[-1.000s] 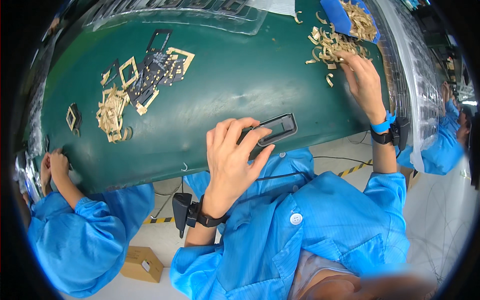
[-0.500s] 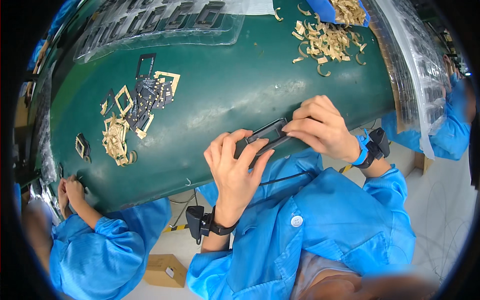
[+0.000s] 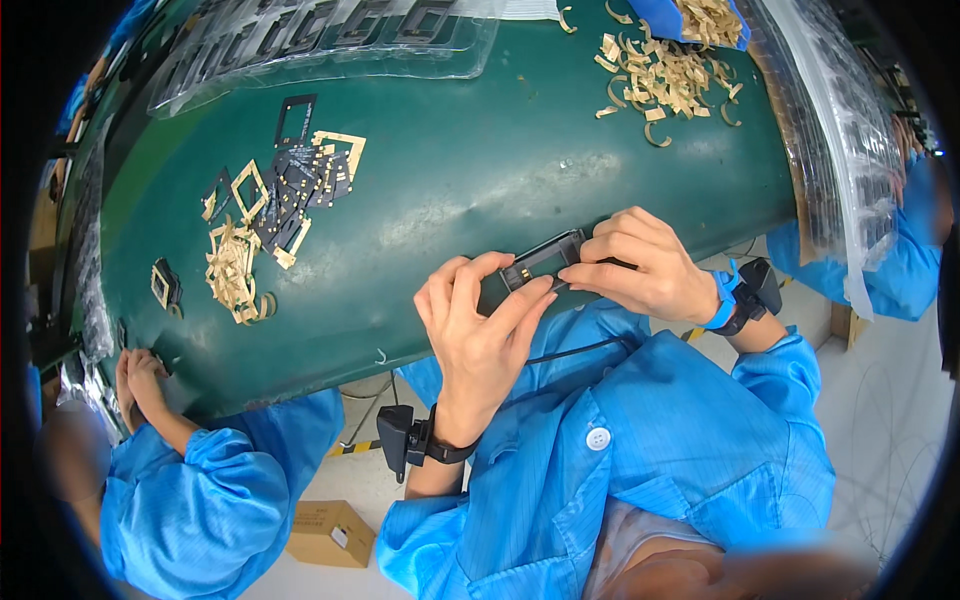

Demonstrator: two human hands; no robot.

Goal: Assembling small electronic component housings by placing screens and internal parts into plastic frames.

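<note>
A small black rectangular plastic housing, with an open recess and small gold patches inside, is held just above the near edge of the green table. My left hand grips its left end, thumb and index finger closed on the rim. At the other end, my right hand pinches the housing, fingertips pressed along its right side. The fingers cover both ends, so I cannot tell whether a further small piece is in the right fingertips.
Dark frames and tan pieces lie in a pile at left, beside curled tan strips. More strips lie near a blue container. Clear trays hold black parts at the back. A co-worker's hands are at far left.
My right fingers have slid inward over the housing's lower edge. My left thumb and index have shifted, uncovering gold patches in the recess.
</note>
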